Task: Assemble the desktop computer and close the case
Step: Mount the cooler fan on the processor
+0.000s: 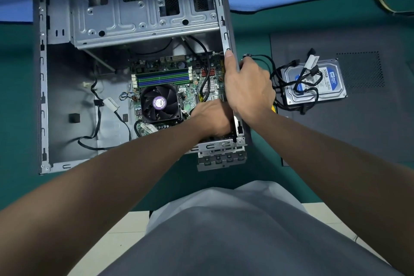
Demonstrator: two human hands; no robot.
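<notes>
The open grey computer case (42, 87) lies on its side on the green table. Inside it sits the motherboard (170, 67) with a black CPU fan (160, 103) and green and blue memory slots. My left hand (212, 119) reaches down into the case's lower right corner, over the board; its fingers are hidden. My right hand (246, 87) grips the case's right edge rail, thumb stretched up along the rail. A yellow bit shows under that hand, too little to identify. A hard drive (313, 83) with a blue label lies outside, to the right.
The dark side panel (358, 130) lies flat on the table to the right, under the hard drive and a tangle of black cables (291, 74). Loose black cables (98, 119) run across the case floor. A metal bracket (221, 159) sticks out below the case. Yellow-wired cables (383, 0) lie far right.
</notes>
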